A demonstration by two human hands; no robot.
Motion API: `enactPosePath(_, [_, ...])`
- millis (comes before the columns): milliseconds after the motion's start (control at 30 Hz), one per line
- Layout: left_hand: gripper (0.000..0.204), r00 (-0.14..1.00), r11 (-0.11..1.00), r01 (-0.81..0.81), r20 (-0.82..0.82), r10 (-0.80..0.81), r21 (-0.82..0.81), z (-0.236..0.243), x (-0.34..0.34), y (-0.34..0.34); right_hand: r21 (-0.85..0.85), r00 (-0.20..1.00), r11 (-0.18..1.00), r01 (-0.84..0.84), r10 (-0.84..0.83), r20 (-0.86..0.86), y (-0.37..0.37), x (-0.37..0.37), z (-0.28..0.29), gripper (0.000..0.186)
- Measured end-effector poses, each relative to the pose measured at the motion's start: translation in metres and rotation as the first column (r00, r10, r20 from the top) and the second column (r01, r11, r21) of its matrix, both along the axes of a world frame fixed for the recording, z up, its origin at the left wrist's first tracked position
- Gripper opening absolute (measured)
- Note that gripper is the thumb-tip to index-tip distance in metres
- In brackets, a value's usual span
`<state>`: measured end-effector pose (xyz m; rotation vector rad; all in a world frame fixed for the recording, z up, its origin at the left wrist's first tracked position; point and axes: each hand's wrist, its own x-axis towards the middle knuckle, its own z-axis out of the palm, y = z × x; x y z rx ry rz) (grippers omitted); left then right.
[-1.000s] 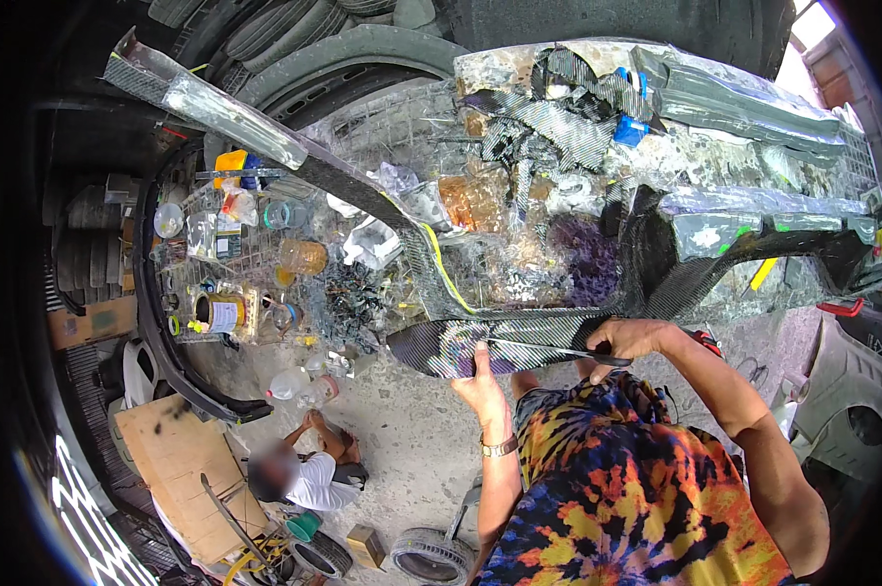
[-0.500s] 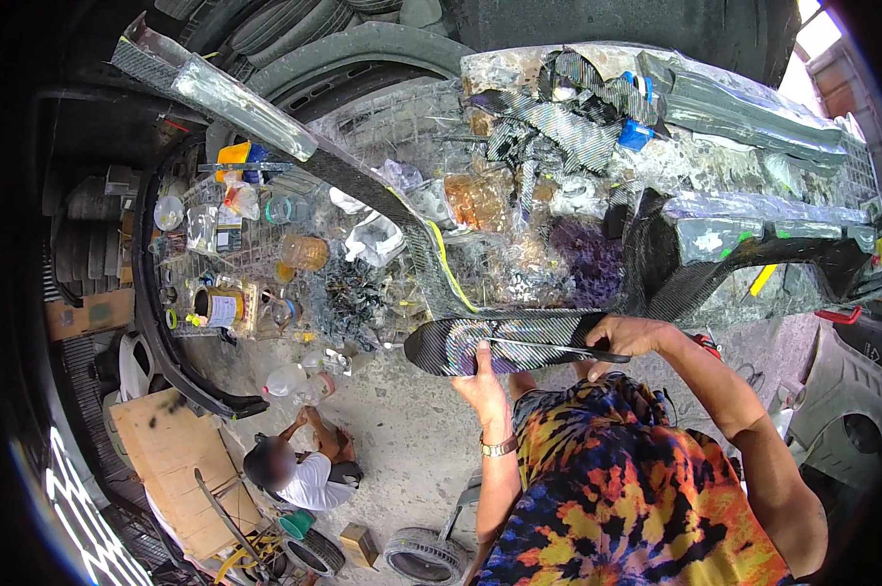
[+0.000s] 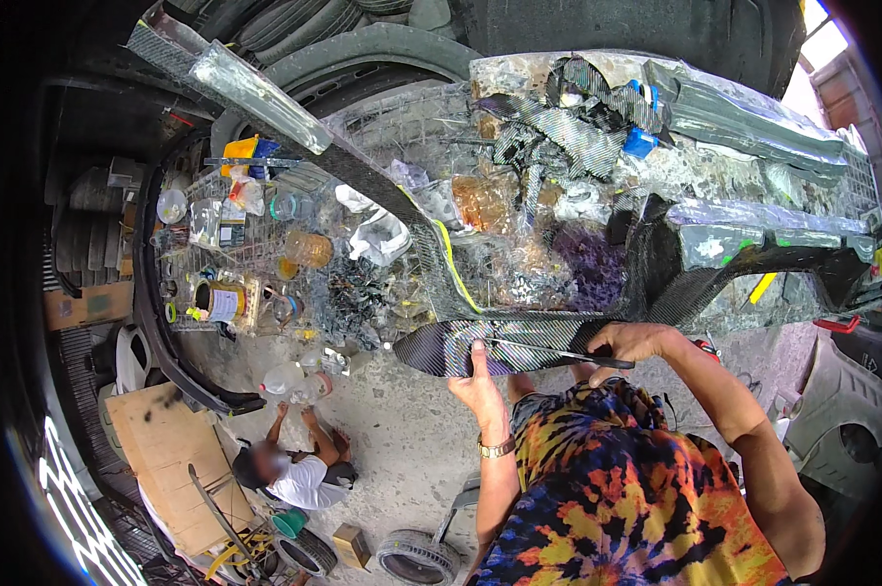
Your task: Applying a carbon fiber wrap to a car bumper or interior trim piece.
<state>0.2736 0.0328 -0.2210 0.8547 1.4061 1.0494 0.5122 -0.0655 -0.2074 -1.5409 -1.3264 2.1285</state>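
Note:
My left hand grips the lower edge of a dark, glossy carbon-weave strip, thumb lying on top. My right hand is closed at the strip's right end, round the dark handle of a long, thin metal tool, which looks like scissors and lies along the strip towards my left thumb. Just above, the strip meets a long, bent carbon-weave part with a yellow-green edge; whether they are joined I cannot tell.
A cluttered mesh-topped bench holds carbon scraps, tins and moulded parts. At lower left a co-worker sits low beside a cardboard sheet, tyres and bottles on the concrete floor.
The co-worker's hands have moved apart and up towards the bottles. The view has shifted slightly. My hands keep nearly the same grip and place.

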Motion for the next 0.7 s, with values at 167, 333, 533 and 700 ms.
enactPosePath(167, [0.014,0.987,0.999,0.022,-0.160,-0.014,0.044,-0.005,-0.003,0.004,-0.072,0.999,0.997,0.018,-0.021,-0.033,0.004,0.000,0.008,0.047])
enactPosePath(333, [0.013,0.988,0.997,-0.006,-0.152,0.017,0.074,-0.007,-0.001,0.004,-0.043,1.000,0.999,-0.004,0.003,-0.021,0.007,0.000,0.011,0.043])
enactPosePath(533, [0.013,0.957,1.000,-0.005,-0.291,0.003,-0.006,-0.007,-0.001,0.007,-0.134,1.000,0.991,0.012,-0.014,-0.019,0.012,0.002,0.034,0.050])
enactPosePath(700, [0.013,0.988,0.999,-0.045,-0.146,0.048,0.024,-0.014,0.001,0.006,-0.067,0.997,0.997,-0.023,0.028,0.070,0.000,0.005,0.027,0.053])
